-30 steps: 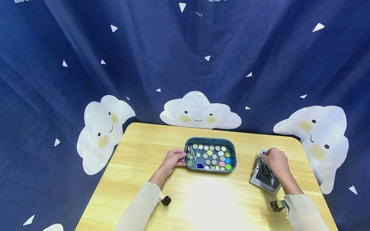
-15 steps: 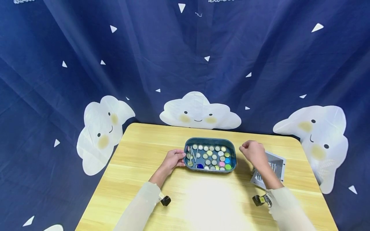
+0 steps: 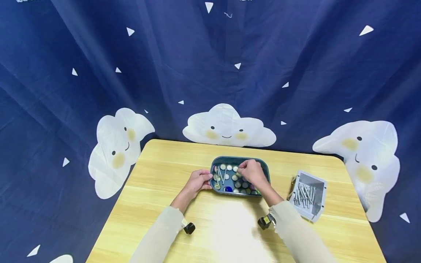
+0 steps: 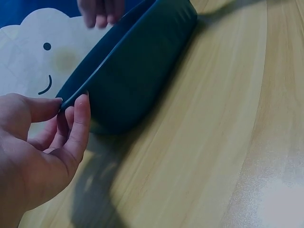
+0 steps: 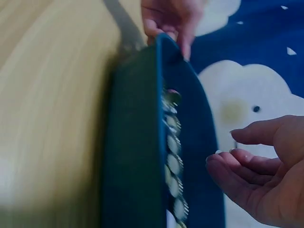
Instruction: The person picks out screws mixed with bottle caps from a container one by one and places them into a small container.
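A dark blue-green tray (image 3: 241,159) full of bottle caps (image 3: 229,167), with a few silver bolts (image 3: 224,176) lying among them at its left end, stands on the table. My left hand (image 3: 197,181) pinches the tray's left rim between thumb and fingers; the left wrist view shows this grip closely. Over the right part of the tray hovers my right hand (image 3: 253,171), hiding caps beneath it. In the right wrist view that hand's thumb and fingers (image 5: 247,178) are bent but apart, and I see nothing between them.
A grey box (image 3: 321,199) holding several silver bolts (image 3: 304,195) stands on the table to the right of the tray. Behind the wooden table (image 3: 164,157) hangs a dark blue curtain (image 3: 158,73) with clouds on it.
My right hand has moved left from the grey box to above the tray, uncovering the bolts in the box. The left hand has stayed on the tray's rim.
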Demonstrator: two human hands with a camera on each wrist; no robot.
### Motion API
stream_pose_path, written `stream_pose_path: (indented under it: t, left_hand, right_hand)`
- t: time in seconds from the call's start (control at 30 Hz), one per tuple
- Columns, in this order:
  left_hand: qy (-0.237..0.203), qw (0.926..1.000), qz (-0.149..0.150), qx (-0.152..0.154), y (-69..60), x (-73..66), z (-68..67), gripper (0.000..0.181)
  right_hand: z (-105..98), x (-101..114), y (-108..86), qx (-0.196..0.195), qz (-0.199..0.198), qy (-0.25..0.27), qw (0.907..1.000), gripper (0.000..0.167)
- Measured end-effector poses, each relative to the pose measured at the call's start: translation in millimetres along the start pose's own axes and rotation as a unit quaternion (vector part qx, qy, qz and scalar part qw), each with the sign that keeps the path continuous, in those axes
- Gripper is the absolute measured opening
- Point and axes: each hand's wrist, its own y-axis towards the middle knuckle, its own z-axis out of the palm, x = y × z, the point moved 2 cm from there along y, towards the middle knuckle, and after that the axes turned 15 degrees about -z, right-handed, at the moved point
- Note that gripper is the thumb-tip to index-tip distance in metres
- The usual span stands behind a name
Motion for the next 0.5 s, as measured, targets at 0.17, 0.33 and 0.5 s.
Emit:
stream_pose_path:
  t: [0.17, 0.33, 0.5]
  left_hand:
    - [-0.002, 1.0000, 0.002, 0.002, -1.2, 0.6, -0.3, 0.031]
    - [-0.007, 1.0000, 0.000, 0.006, 0.5, -0.6, -0.9, 0.031]
    - [-0.006, 0.9999, -0.006, 0.007, 1.5, 0.4, -0.4, 0.033]
  right_hand:
    - [26, 4, 11.1, 0.020, 0.024, 0.042, 0.9986, 0.016]
    - [44, 5, 19.5, 0.031, 0.044, 0.056, 0.9970, 0.016]
    - [58, 3, 25.2, 0.026, 0.055, 0.037, 0.9974, 0.032]
